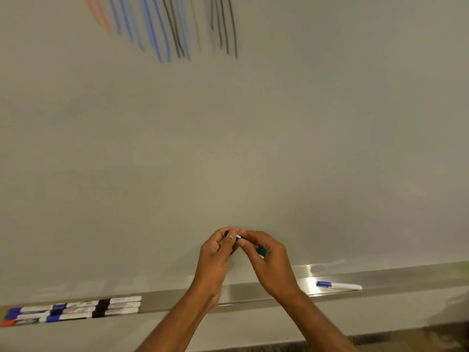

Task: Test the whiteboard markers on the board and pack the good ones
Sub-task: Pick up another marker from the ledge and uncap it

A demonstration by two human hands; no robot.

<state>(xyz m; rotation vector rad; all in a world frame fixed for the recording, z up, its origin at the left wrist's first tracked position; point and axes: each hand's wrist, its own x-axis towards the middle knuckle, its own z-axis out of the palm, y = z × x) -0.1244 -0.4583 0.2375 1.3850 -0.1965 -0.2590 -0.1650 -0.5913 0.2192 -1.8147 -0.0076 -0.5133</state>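
Both hands meet in front of the whiteboard [253,135], just above the metal tray [406,278]. My left hand [217,255] pinches the black cap end of a marker [238,237], whose white barrel shows between the fingers. My right hand [269,260] grips the other part of it, with a dark green end [261,251] sticking out below the fingers. Whether the cap is on or off is hidden by the fingers. Red, blue and black test strokes [165,26] cover the top of the board.
Several capped markers [73,311] with black, blue and red caps lie in rows at the left end of the tray. One blue-capped marker [338,285] lies alone on the tray to the right of my hands. Dark floor shows at the bottom right.
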